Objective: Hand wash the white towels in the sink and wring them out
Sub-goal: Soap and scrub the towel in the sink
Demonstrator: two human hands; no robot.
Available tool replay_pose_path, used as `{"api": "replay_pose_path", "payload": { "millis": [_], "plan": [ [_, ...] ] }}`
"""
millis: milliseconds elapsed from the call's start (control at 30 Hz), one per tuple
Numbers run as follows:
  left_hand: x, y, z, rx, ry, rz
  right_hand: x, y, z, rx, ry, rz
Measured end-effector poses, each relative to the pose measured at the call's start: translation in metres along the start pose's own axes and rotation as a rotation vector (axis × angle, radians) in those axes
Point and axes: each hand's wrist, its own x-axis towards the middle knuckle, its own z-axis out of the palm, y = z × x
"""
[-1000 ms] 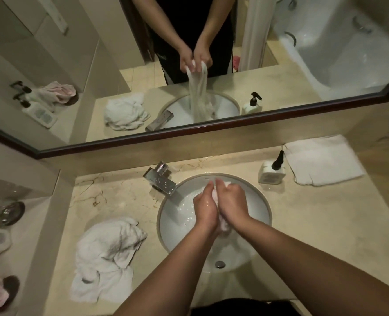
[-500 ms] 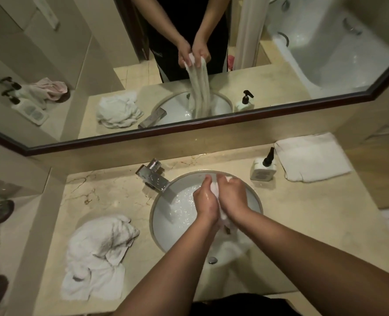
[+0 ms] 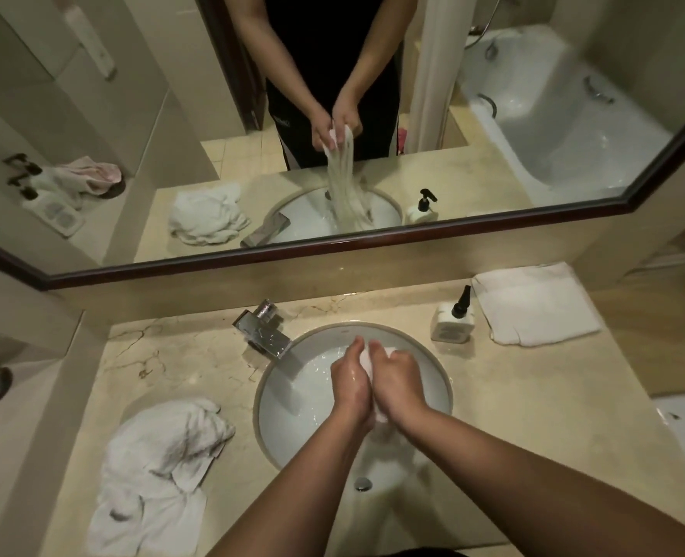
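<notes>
The wet white towel (image 3: 367, 357) is squeezed between both hands above the round white sink (image 3: 445, 379), only a small bunch of it showing between the thumbs and a little below the wrists. The left hand (image 3: 351, 385) and the right hand (image 3: 399, 379) are pressed side by side, fingers curled around the cloth, both skins glistening with water. Nearer than the hands, the metal drain (image 3: 363, 483) sits at the bottom of the sink. Left of the sink, a crumpled white towel (image 3: 156, 476) with grey marks lies heaped on the beige marble counter (image 3: 533, 416). At the sink's far left rim stands the square chrome faucet (image 3: 262, 329), its spout reaching over the bowl. Beyond the sink to the right, a white soap dispenser (image 3: 453, 319) with a black pump stands just beside a folded white towel (image 3: 533, 303). Behind the sink, the dark-framed mirror (image 3: 333, 243) reflects the gripped towel hanging down in a long twisted rope into the bowl.
</notes>
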Motion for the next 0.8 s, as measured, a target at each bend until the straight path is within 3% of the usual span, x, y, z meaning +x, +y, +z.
{"api": "replay_pose_path", "payload": {
  "millis": [100, 267, 400, 600, 800],
  "plan": [
    [-0.006, -0.003, 0.008, -0.015, -0.032, 0.009, 0.018, -0.015, -0.011, 0.037, 0.078, 0.029],
    [0.004, 0.020, 0.001, -0.070, 0.087, 0.004, 0.000, -0.013, 0.010, -0.063, -0.057, -0.034],
    [-0.006, 0.015, 0.010, -0.092, 0.002, 0.005, 0.023, -0.032, -0.005, -0.004, 0.062, -0.029],
    [0.006, 0.025, -0.002, -0.073, 0.113, 0.109, -0.005, -0.021, 0.012, -0.033, -0.077, -0.085],
    [-0.001, 0.020, 0.007, -0.061, 0.057, 0.127, 0.016, -0.043, -0.008, 0.040, -0.011, -0.036]
  ]
}}
